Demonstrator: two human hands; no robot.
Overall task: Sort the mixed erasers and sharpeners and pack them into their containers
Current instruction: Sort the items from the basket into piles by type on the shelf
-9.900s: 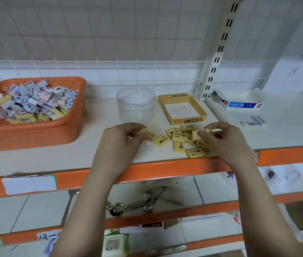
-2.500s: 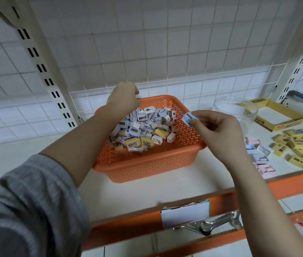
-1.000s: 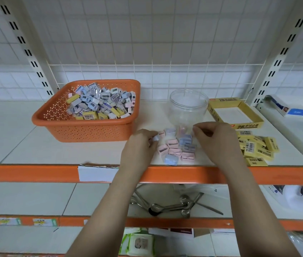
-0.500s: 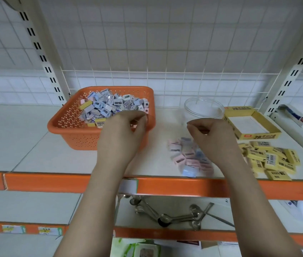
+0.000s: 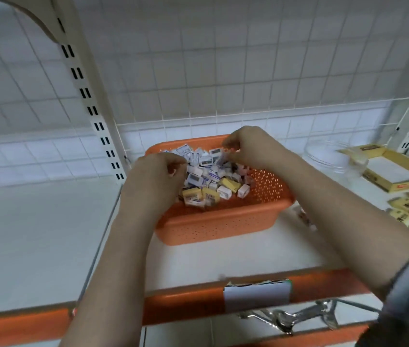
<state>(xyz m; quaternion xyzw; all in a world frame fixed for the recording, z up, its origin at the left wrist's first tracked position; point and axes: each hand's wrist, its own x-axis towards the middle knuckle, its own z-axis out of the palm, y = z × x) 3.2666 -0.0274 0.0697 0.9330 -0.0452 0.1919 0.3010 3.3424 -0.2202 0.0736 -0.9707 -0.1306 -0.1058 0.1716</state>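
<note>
On the shelf [image 5: 48, 234], both hands reach into the basket [image 5: 223, 221], fingers curled; any grip unclear.

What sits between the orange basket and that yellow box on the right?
A clear round tub stands between the basket and the yellow box, seen from the head camera.

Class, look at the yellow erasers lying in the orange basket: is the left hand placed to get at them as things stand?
Probably yes. The left hand is over the orange basket, right beside the yellow erasers, which lie on top of the pile with nothing covering them; the right hand works farther back.
</note>
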